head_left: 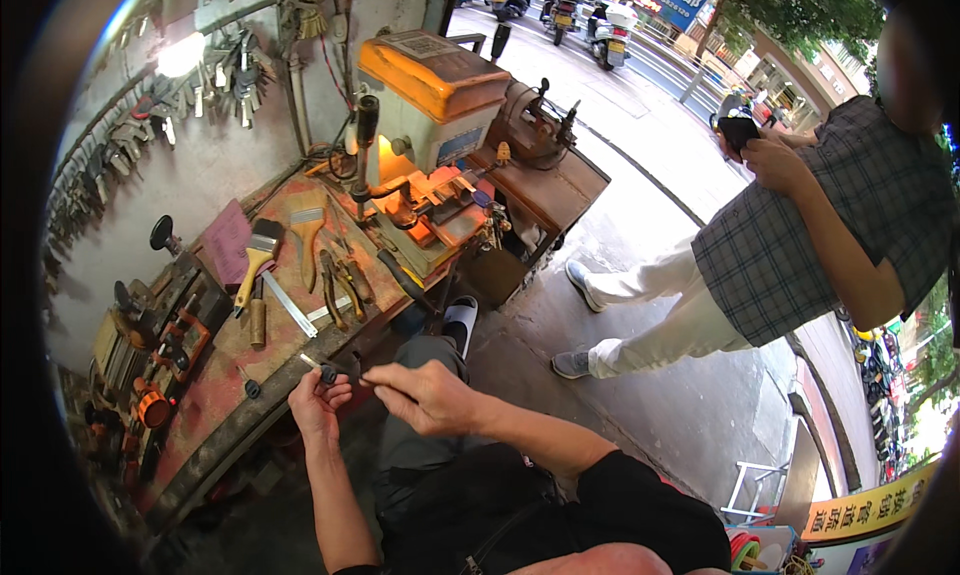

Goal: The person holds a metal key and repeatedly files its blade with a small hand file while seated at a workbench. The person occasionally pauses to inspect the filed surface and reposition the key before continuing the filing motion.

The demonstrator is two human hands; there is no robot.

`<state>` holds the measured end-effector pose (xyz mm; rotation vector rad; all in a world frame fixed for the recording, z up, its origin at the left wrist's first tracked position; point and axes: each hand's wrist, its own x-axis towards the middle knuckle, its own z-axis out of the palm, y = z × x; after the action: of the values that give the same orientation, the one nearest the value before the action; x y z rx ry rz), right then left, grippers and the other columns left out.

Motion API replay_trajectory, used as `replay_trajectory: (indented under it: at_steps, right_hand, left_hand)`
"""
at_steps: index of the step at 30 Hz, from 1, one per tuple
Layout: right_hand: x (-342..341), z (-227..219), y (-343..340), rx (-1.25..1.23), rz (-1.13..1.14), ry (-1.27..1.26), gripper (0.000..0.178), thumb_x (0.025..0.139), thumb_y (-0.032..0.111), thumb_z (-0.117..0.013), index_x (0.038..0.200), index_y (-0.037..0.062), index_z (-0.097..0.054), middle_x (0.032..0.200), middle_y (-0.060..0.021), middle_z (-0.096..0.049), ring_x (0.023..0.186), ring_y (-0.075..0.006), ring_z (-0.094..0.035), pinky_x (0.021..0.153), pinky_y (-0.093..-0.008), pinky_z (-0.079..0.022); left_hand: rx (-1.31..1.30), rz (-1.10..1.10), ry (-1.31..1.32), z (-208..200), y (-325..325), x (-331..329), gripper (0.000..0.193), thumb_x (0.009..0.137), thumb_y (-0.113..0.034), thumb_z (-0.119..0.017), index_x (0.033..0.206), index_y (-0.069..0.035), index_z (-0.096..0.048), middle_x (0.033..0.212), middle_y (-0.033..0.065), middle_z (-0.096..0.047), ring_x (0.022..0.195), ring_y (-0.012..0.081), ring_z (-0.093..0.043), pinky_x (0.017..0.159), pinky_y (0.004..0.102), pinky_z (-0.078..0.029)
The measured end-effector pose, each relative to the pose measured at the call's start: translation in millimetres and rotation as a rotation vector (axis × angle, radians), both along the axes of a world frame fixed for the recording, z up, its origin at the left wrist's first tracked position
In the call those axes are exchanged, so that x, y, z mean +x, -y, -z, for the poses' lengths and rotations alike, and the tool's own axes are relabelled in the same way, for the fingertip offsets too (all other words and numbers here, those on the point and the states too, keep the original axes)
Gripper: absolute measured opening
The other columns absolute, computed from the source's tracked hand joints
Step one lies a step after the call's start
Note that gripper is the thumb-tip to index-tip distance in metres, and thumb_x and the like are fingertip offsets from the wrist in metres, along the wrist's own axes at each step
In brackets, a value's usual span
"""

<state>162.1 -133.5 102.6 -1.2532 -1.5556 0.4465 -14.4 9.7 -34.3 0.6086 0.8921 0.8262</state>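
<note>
Near the bench's front edge, my left hand [318, 407] is closed around a small key [326, 374] with a black head and a pale blade pointing up and left. Just to its right, my right hand [432, 397] is closed in a pinch. Something small and dark shows at its fingertips, too small to name. The hands are close together but apart, above my lap. Another black-headed key [250, 387] lies on the worn wooden bench [212, 400], left of my left hand.
Pliers [331, 291], a caliper [290, 303] and a brush [258, 255] lie on the bench. A key-cutting machine [150, 405] stands left, a lit orange-topped machine [430, 85] behind. Keys [130, 140] hang on the wall. A person [790, 215] stands at right holding a phone.
</note>
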Motion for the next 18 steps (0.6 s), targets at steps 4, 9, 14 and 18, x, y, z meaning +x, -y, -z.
replay_trajectory:
  at_steps: [4, 9, 14, 18]
  right_hand:
    - [-15.7, 28.5, 12.0, -0.074, -0.061, 0.013, 0.028, 0.094, 0.006, -0.065, 0.122, 0.0023, -0.061, 0.084, -0.0193, -0.069, 0.070, -0.0382, -0.069, 0.057, -0.0415, -0.052]
    - [-21.8, 35.9, 16.6, -0.118, -0.067, -0.019, 0.029, 0.095, 0.008, -0.065, 0.123, 0.0020, -0.060, 0.085, -0.0202, -0.069, 0.073, -0.0394, -0.069, 0.060, -0.0431, -0.053]
    - [-22.5, 36.0, 20.4, -0.123, -0.057, -0.005, 0.028, 0.095, 0.008, -0.065, 0.122, 0.0015, -0.061, 0.087, -0.0196, -0.070, 0.074, -0.0393, -0.070, 0.062, -0.0432, -0.053]
    - [-19.4, 28.5, 20.9, -0.157, -0.047, -0.014, 0.025, 0.096, 0.006, -0.063, 0.121, 0.0008, -0.061, 0.088, -0.0204, -0.070, 0.074, -0.0382, -0.071, 0.062, -0.0406, -0.054]
  left_hand:
    - [0.033, 0.002, 0.002, -1.6, 0.9, 0.6, 0.029, 0.098, -0.022, -0.058, 0.097, 0.006, -0.068, 0.079, 0.0186, -0.074, 0.061, 0.0225, -0.072, 0.052, 0.0310, -0.060]
    - [0.032, 0.023, -0.038, -1.1, 0.5, 1.5, 0.028, 0.099, -0.022, -0.055, 0.101, 0.003, -0.067, 0.081, 0.0156, -0.073, 0.062, 0.0210, -0.070, 0.055, 0.0320, -0.058]
    - [0.050, 0.013, -0.048, -3.0, 1.9, 1.8, 0.028, 0.100, -0.022, -0.055, 0.101, 0.003, -0.067, 0.081, 0.0156, -0.073, 0.063, 0.0212, -0.070, 0.055, 0.0323, -0.059]
    - [0.040, 0.014, -0.040, -4.3, 2.1, 1.1, 0.029, 0.100, -0.023, -0.056, 0.101, 0.003, -0.068, 0.081, 0.0154, -0.073, 0.064, 0.0208, -0.072, 0.054, 0.0311, -0.059]
